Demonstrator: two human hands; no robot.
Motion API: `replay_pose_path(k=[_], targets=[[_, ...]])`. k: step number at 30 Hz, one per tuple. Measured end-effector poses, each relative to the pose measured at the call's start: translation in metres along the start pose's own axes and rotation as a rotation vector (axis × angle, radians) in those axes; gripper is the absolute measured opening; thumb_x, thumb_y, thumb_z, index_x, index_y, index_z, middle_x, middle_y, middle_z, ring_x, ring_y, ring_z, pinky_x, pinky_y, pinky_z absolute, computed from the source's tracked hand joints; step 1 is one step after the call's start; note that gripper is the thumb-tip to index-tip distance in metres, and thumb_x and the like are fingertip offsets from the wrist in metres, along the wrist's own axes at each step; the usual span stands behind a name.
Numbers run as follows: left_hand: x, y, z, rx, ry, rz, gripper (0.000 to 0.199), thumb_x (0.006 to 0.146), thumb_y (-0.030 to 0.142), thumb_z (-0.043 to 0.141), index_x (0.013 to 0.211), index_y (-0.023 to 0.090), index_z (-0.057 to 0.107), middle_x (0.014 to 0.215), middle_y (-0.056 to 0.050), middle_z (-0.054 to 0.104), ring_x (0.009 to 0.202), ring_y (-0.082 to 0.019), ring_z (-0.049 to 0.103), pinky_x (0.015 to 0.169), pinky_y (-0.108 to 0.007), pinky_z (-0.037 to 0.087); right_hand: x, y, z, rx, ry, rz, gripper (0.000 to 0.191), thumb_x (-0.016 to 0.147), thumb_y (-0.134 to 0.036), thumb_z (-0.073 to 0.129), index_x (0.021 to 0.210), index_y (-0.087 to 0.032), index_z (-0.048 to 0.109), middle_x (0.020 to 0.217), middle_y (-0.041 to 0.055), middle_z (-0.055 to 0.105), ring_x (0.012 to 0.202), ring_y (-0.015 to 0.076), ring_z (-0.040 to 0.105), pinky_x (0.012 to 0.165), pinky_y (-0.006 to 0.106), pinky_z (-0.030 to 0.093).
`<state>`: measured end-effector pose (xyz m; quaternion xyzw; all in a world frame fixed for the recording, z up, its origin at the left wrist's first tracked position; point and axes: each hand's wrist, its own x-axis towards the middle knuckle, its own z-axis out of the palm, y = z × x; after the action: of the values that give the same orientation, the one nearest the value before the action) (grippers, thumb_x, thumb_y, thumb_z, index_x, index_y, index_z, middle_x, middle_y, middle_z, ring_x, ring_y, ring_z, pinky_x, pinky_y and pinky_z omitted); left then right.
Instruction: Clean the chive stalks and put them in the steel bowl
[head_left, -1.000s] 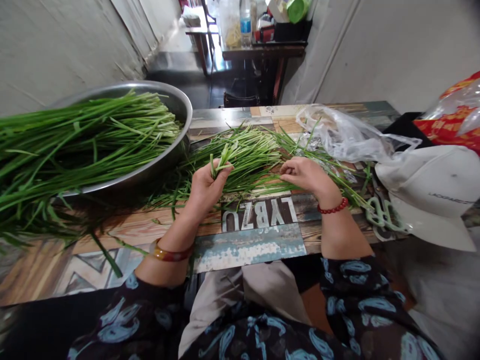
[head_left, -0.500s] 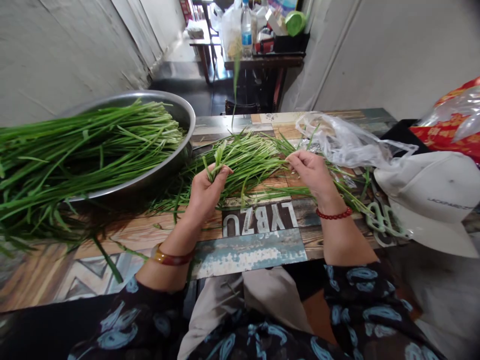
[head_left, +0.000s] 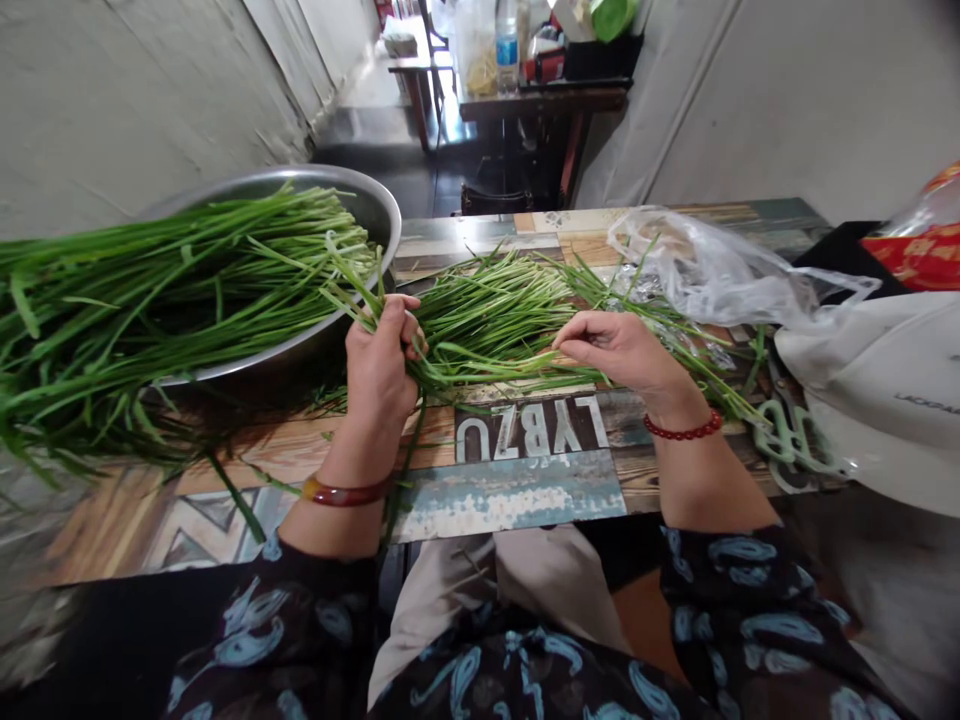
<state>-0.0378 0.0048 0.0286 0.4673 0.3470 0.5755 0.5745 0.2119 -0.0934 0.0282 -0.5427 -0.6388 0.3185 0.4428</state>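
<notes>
Left hand (head_left: 382, 360) grips a small bunch of slim green stalks (head_left: 365, 300) and right hand (head_left: 615, 350) pinches a long pale-green blade (head_left: 529, 362), near a loose green pile (head_left: 502, 300) on the patchwork-print table (head_left: 510, 500) beside a round steel basin (head_left: 384, 212).

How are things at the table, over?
Left hand closed around green stalks. Right hand pinching, seemingly on leaf tips. Loose pile just beyond; plastic bag farther off, apparently out of the way.

White cap (head_left: 885, 400) beside green-handled scissors (head_left: 798, 436)
A plastic bag (head_left: 697, 262) lies beyond; a bottle (head_left: 507, 50) stands on a far table (head_left: 544, 104).
</notes>
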Motion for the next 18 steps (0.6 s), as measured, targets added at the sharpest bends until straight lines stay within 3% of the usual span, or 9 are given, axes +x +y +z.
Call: replay_pose_path(k=[5,7,9,12,15,18], targets=[[-0.005,0.002,0.004,0.052,-0.141,-0.016,0.03,0.08,0.045,0.074,0.079,0.016,0.065,0.058,0.005,0.049,0.046,-0.005,0.043,0.044,-0.018,0.035,-0.001,-0.005,0.004,0.058,-0.081,-0.025,0.015,0.083,-0.032,0.067,0.084,-0.018,0.073,0.078,0.0018,0.068,0.066,0.0118,0.056,0.06,0.027,0.042],[-0.012,0.002,0.008,0.14,-0.301,-0.071,0.035,0.079,0.05,0.073,0.079,0.015,0.067,0.064,0.001,0.059,0.053,-0.007,0.052,0.049,-0.019,0.041,0.0,-0.005,0.009,0.052,-0.048,-0.052,0.014,0.083,-0.031,0.067,0.084,-0.018,0.073,0.078,0.002,0.069,0.066,0.0122,0.057,0.06,0.027,0.042],[-0.019,0.0,0.012,0.231,-0.533,-0.202,0.039,0.079,0.052,0.071,0.081,0.013,0.069,0.069,-0.003,0.066,0.059,-0.011,0.058,0.055,-0.021,0.045,0.002,-0.005,0.016,0.01,0.021,-0.109,0.013,0.084,-0.03,0.066,0.083,-0.019,0.073,0.077,0.0023,0.069,0.068,0.0133,0.059,0.063,0.028,0.045],[-0.03,-0.003,0.016,0.321,-0.791,-0.377,0.043,0.085,0.055,0.063,0.082,0.012,0.068,0.072,-0.005,0.068,0.057,-0.011,0.057,0.055,-0.023,0.043,0.005,-0.003,0.025,-0.131,0.096,-0.253,0.01,0.084,-0.027,0.066,0.078,-0.02,0.071,0.074,0.002,0.068,0.071,0.0149,0.061,0.068,0.03,0.047],[-0.035,-0.005,0.018,0.409,-0.859,-0.35,0.044,0.088,0.055,0.059,0.075,0.013,0.064,0.059,0.0,0.056,0.049,-0.007,0.043,0.049,-0.022,0.033,0.007,-0.001,0.03,-0.228,0.146,-0.351,0.012,0.085,-0.026,0.064,0.075,-0.021,0.069,0.072,0.0017,0.068,0.071,0.0151,0.061,0.069,0.03,0.047],[-0.035,-0.005,0.018,0.473,-0.837,-0.286,0.041,0.085,0.054,0.062,0.076,0.014,0.062,0.054,0.005,0.042,0.049,-0.006,0.031,0.047,-0.022,0.024,0.008,0.007,0.028,-0.243,0.258,-0.3,0.016,0.087,-0.03,0.063,0.075,-0.021,0.069,0.074,0.0014,0.068,0.07,0.0149,0.061,0.068,0.029,0.047]])
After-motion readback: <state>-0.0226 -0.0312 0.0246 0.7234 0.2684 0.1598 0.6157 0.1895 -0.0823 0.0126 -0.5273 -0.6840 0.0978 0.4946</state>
